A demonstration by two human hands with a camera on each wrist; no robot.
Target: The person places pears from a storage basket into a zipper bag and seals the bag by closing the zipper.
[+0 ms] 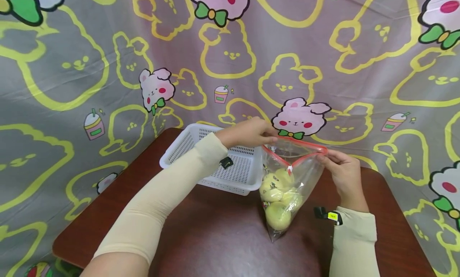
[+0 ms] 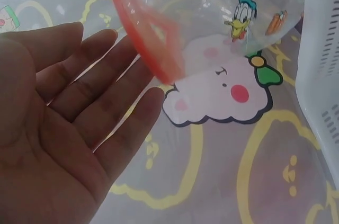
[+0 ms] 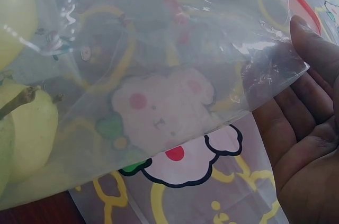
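Observation:
A clear zip bag with a red rim hangs over the table, its mouth spread apart and several pale yellow-green fruits inside. At its upper left corner is the left hand; in the left wrist view that hand has its fingers extended, some fingertips against the red rim, the thumb apart from it. The right hand pinches the upper right corner. In the right wrist view, the right hand's thumb lies on the plastic, its other fingers partly behind. Stems show on fruit through the bag.
A white perforated basket stands on the dark red-brown table, left of the bag and partly under the left forearm. Behind the table hangs a grey curtain with cartoon figures.

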